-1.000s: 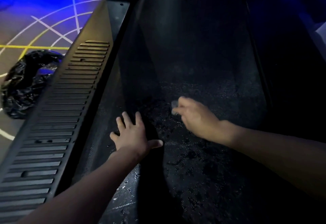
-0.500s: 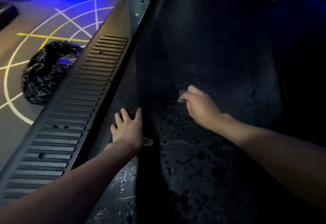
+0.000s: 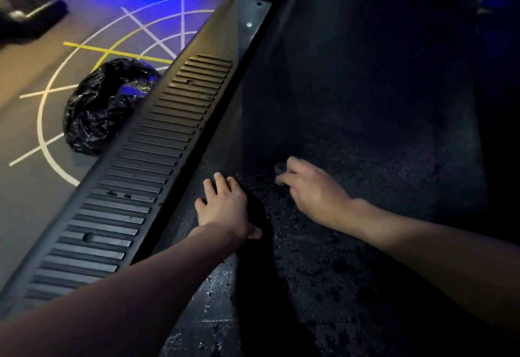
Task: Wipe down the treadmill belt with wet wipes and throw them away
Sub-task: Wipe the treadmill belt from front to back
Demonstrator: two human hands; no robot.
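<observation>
Where R hand grips wipe, belt looks wet-speckled.

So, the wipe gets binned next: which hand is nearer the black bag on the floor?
Left. The left hand rests flat on the belt near its left edge, across the ribbed side rail from the black bag; the right hand, pinching the wipe, is farther right, mid-belt.

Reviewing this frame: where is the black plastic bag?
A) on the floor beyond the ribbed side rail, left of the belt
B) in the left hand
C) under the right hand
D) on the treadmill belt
A: the black plastic bag sits on the floor beyond the ribbed side rail, while the left hand lies flat on the belt and the right hand pinches a pale wet wipe.
</observation>
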